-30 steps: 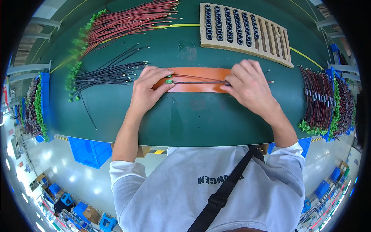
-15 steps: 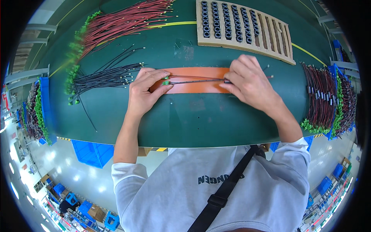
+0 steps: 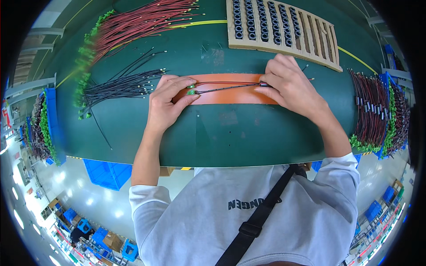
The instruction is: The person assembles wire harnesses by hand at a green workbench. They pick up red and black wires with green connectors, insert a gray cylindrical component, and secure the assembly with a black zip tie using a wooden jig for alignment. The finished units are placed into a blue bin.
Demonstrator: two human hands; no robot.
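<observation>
My left hand [image 3: 168,98] is closed at the left end of an orange strip [image 3: 230,98], pinching a red wire [image 3: 226,83] and a black wire [image 3: 228,89] near their green connectors [image 3: 191,92]. Both wires stretch rightward above the strip and converge at my right hand [image 3: 293,86]. Its thumb and fingers are pinched round them, with a small dark piece [image 3: 263,84] showing at the fingertips; its full shape is hidden. Beyond the right fingers, light-tipped wire ends [image 3: 312,79] stick out. Left of my left hand lies a bundle of black wires [image 3: 120,86].
Red wires [image 3: 142,24] with green connectors lie at the far left. A wooden rack [image 3: 284,48] holding rows of dark rings stands at the back right. Finished-looking red-black wires with grey sleeves [image 3: 370,106] lie right, beside a blue bin [image 3: 385,84]. The green table's [image 3: 266,146] front edge is near my body.
My right fingers have shifted slightly on the wires. The red wire now runs straighter and meets the black one at the right fingertips. My left hand stays in place.
</observation>
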